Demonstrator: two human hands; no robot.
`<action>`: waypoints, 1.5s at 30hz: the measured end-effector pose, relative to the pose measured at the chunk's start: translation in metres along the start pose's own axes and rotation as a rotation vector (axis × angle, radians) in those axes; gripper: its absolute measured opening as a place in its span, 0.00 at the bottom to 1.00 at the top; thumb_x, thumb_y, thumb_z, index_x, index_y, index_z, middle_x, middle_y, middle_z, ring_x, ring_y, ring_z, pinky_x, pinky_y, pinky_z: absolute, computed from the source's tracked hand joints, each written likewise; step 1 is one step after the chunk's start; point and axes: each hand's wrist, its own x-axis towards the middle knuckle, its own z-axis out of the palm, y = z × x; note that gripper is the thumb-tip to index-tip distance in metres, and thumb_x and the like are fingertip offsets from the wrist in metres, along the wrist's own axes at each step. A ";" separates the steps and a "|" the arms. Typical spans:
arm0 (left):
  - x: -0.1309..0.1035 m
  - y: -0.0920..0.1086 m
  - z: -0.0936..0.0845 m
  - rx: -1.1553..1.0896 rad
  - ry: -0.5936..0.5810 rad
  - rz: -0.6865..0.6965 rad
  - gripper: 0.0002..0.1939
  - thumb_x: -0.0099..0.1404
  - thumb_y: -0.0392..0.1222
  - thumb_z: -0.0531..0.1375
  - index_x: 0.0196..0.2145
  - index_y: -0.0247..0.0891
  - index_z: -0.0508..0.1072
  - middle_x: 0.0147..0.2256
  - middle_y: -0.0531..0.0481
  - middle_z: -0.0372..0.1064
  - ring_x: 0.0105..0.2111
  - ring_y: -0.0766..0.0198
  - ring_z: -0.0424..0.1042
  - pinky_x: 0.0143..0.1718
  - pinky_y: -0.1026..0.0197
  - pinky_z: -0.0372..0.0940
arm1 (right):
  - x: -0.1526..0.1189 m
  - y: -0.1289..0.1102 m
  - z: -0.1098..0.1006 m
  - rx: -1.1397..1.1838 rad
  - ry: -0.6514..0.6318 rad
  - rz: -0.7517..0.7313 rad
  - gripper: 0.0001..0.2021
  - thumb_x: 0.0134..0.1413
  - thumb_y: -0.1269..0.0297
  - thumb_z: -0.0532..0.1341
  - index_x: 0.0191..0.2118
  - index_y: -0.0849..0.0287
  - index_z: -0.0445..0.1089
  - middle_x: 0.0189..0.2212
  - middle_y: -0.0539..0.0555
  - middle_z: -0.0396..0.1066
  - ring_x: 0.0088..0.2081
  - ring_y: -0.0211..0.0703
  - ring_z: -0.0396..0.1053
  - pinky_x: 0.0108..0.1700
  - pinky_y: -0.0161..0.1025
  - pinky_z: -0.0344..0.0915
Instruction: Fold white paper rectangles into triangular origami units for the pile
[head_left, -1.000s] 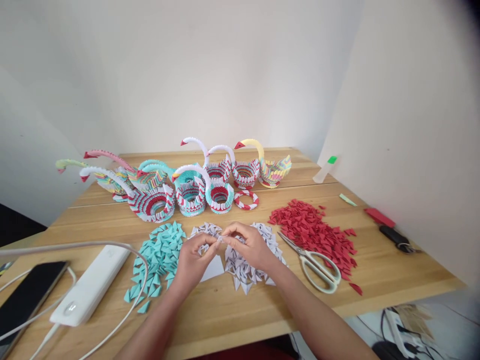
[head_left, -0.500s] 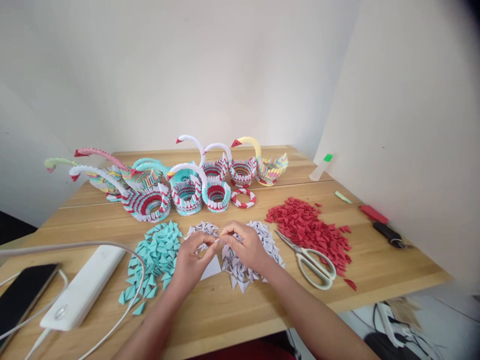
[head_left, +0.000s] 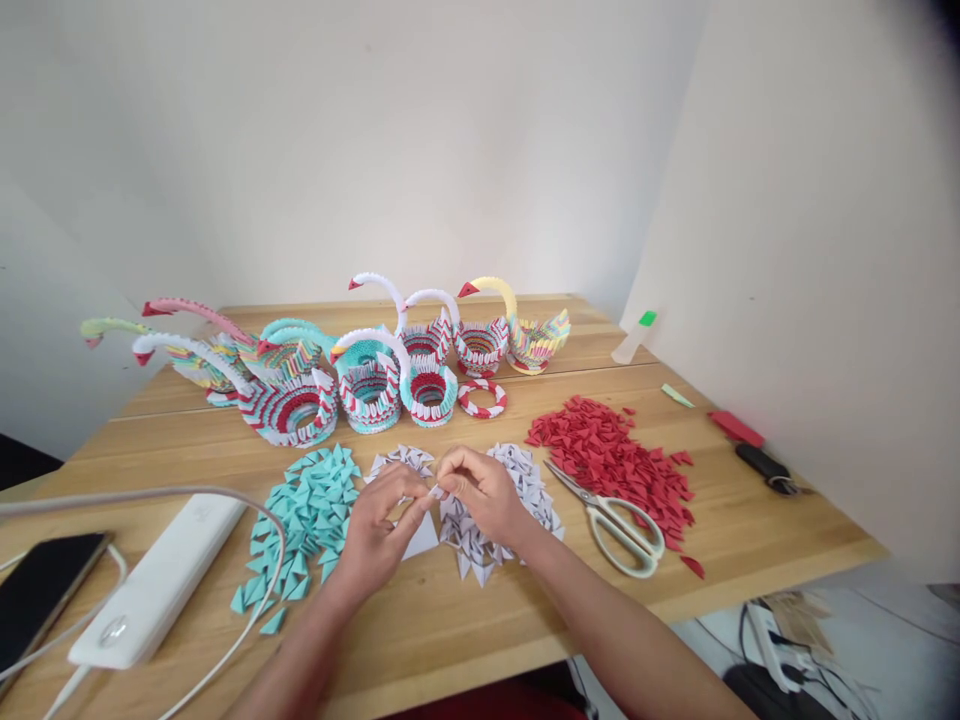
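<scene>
Between the fingertips of both hands is a small piece of white paper (head_left: 436,492), its folds too small to make out. My left hand (head_left: 381,525) pinches it from the left, my right hand (head_left: 484,495) from the right. Below them on the table lies a white paper sheet (head_left: 421,537), partly covered by the left hand. Folded white paper triangles (head_left: 476,555) are heaped under and beside my right hand, and a smaller white pile (head_left: 401,458) sits behind the left. Teal paper triangles (head_left: 311,515) spread to the left of my left hand.
Several folded-paper swans (head_left: 296,405) stand along the back, with a red-and-white paper ring (head_left: 482,398). To the right are red paper triangles (head_left: 611,460) and scissors (head_left: 611,525). A white power bank (head_left: 157,585), its cable and a phone (head_left: 49,590) lie at left.
Both hands stay together over the white sheet, the fingers shifting slightly on the small paper. More of the white piece shows between the fingertips. The whole view has shifted a little.
</scene>
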 end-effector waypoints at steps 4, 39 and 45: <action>0.000 -0.003 0.004 0.061 0.019 -0.113 0.07 0.65 0.41 0.56 0.30 0.38 0.69 0.29 0.49 0.68 0.32 0.61 0.68 0.36 0.60 0.61 | -0.002 0.001 0.001 -0.147 0.081 -0.049 0.07 0.59 0.63 0.57 0.31 0.59 0.68 0.27 0.50 0.68 0.29 0.37 0.65 0.34 0.33 0.62; 0.002 -0.015 0.004 -0.722 0.131 -0.554 0.14 0.54 0.46 0.68 0.33 0.36 0.72 0.34 0.48 0.71 0.36 0.61 0.70 0.41 0.58 0.66 | 0.004 0.002 -0.003 -0.586 0.054 -0.512 0.07 0.59 0.74 0.56 0.36 0.57 0.69 0.34 0.54 0.72 0.39 0.43 0.66 0.42 0.42 0.65; 0.002 -0.017 0.006 -0.696 0.160 -0.612 0.19 0.56 0.50 0.65 0.41 0.36 0.72 0.39 0.43 0.73 0.38 0.59 0.72 0.42 0.57 0.66 | 0.005 0.001 -0.004 -0.763 0.030 -0.557 0.11 0.62 0.73 0.53 0.41 0.55 0.72 0.34 0.55 0.73 0.36 0.43 0.66 0.38 0.41 0.64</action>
